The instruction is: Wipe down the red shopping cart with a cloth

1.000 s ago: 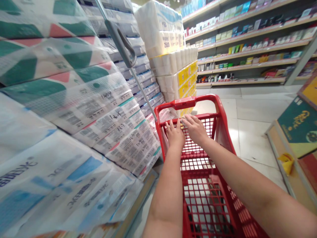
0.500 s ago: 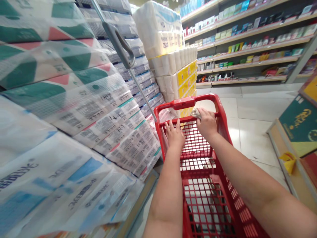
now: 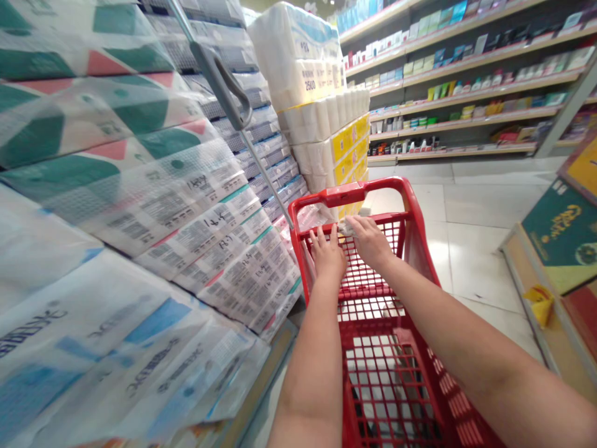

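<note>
A red plastic shopping basket with mesh walls and a moulded handle frame fills the lower middle of the view. A long metal pull rod with a grey grip rises at its upper left corner. My left hand rests on the far rim's left part, its fingers spread and lying flat. My right hand is closed on a crumpled whitish cloth, pressing it against the same rim just right of my left hand. The fingers partly cover the cloth.
Stacked wrapped tissue packs stand close on the left. Toilet roll packs are piled beyond the basket. Shelves of small boxes and bottles line the back, and a display stand is at the right. Pale floor tiles lie between.
My right hand has slid left along the rim with the cloth, from the right end to beside my left hand. My left hand stays in place.
</note>
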`<action>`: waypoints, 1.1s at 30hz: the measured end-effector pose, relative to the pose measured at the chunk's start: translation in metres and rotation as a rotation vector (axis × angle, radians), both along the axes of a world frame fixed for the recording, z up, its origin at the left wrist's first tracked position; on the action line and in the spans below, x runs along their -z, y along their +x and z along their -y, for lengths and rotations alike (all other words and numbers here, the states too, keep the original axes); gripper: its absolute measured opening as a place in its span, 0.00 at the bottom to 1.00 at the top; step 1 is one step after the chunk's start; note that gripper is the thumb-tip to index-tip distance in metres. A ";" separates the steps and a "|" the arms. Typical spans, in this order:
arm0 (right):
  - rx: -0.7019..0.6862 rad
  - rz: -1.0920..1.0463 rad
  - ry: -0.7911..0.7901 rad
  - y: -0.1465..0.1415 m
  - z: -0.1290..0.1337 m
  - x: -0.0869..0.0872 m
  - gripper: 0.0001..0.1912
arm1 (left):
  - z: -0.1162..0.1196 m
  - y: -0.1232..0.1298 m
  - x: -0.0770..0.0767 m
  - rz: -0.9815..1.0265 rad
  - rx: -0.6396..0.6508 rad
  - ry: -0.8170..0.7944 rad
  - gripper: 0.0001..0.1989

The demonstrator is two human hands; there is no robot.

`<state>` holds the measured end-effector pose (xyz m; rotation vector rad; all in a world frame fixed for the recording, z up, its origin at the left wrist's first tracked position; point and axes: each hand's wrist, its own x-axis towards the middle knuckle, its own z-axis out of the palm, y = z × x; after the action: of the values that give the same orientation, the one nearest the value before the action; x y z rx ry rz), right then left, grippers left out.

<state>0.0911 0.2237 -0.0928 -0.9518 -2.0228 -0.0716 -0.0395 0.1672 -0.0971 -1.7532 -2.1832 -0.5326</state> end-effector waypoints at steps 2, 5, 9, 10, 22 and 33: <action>0.060 -0.075 -0.004 0.001 -0.001 0.000 0.28 | 0.001 0.000 -0.001 0.001 -0.005 -0.014 0.31; 0.117 -0.142 0.011 0.003 -0.003 0.000 0.24 | 0.001 0.000 -0.002 0.000 -0.001 -0.019 0.30; -0.060 -0.032 0.057 0.000 -0.001 0.001 0.18 | 0.002 0.000 -0.003 -0.007 -0.003 -0.018 0.30; -0.064 -0.038 0.061 -0.001 -0.001 0.001 0.17 | 0.002 0.000 -0.003 -0.005 -0.003 -0.018 0.30; -0.025 0.026 0.020 -0.005 0.001 0.014 0.19 | -0.002 -0.010 -0.002 0.074 0.029 -0.026 0.31; -0.005 0.189 -0.042 -0.011 0.010 0.017 0.15 | 0.002 -0.014 -0.004 0.100 -0.046 0.008 0.30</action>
<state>0.0798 0.2134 -0.1103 -0.9978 -2.2074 -0.1199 -0.0531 0.1653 -0.0935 -1.7025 -2.2792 -0.6296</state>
